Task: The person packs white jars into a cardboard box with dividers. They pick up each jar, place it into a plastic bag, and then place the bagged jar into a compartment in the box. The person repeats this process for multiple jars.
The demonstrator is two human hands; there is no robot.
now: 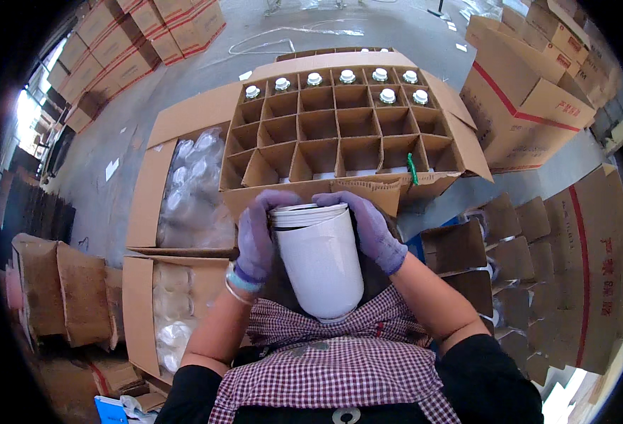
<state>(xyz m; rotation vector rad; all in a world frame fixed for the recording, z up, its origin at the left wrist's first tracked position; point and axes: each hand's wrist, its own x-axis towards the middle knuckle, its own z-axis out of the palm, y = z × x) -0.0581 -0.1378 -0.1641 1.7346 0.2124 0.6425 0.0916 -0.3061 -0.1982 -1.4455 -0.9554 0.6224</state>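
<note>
Against my checked apron [325, 374] I hold a large glossy white jar-like cylinder [323, 268], tilted, with its rounded end toward my lap. Several white ridges or stacked rings [309, 214] circle its far end; I cannot tell whether they are a lid. My left hand [256, 237], in a pale purple glove, closes on the left side near those rings. On the right side, my right hand [371, 233] in a matching glove wraps round the top edge. Just beyond stands a divided carton [318, 141] with several white-capped clear bottles [347, 76] in its far cells.
Left are two open cartons [139, 311] of clear plastic-wrapped items [193, 184]. Another divided carton [455, 247] is at the right, beside a tall open box [520, 106]. A green strip [412, 169] hangs on the front carton's near wall. Stacked boxes [135, 42] stand far left.
</note>
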